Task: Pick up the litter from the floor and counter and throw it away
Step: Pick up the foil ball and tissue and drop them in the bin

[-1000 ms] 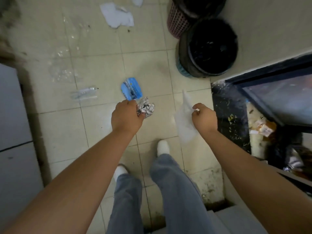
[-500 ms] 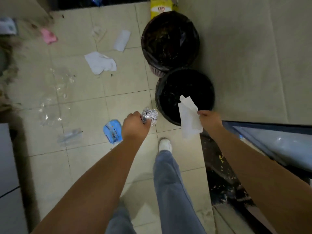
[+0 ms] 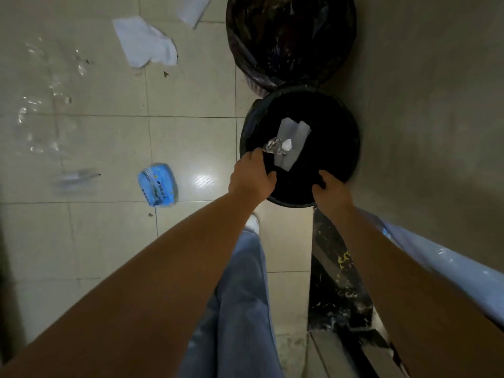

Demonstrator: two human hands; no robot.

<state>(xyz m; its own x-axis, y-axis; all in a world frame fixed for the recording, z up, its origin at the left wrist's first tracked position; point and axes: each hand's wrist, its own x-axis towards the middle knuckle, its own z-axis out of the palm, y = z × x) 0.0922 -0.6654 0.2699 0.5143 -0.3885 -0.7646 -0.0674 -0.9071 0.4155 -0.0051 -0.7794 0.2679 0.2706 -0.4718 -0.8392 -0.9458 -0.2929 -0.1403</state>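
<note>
A black-lined bin (image 3: pixel 336 124) stands on the tiled floor against the wall. A sheet of white paper (image 3: pixel 296 137) and a crumpled foil ball (image 3: pixel 273 146) are inside its mouth, the foil just beyond the fingertips of my left hand (image 3: pixel 251 178). That hand is over the bin's near rim with thumb and fingers apart, gripping nothing. My right hand (image 3: pixel 332 188) hovers over the near right rim, empty, fingers loosely curled. Litter on the floor: a blue packet (image 3: pixel 158 185), a white paper (image 3: pixel 146 45), another white piece (image 3: pixel 194 6).
A second black-lined bin (image 3: pixel 290 36) stands just behind the first. Clear plastic wrappers (image 3: pixel 35 110) and a blurred clear wrapper (image 3: pixel 76 177) lie on the tiles at left. A dark speckled ledge (image 3: pixel 336 282) runs along the right under my right arm. My legs are below.
I stepped up to the near bin. Both hands moved over its mouth and let go: the white paper left my right hand and the foil ball left my left hand.
</note>
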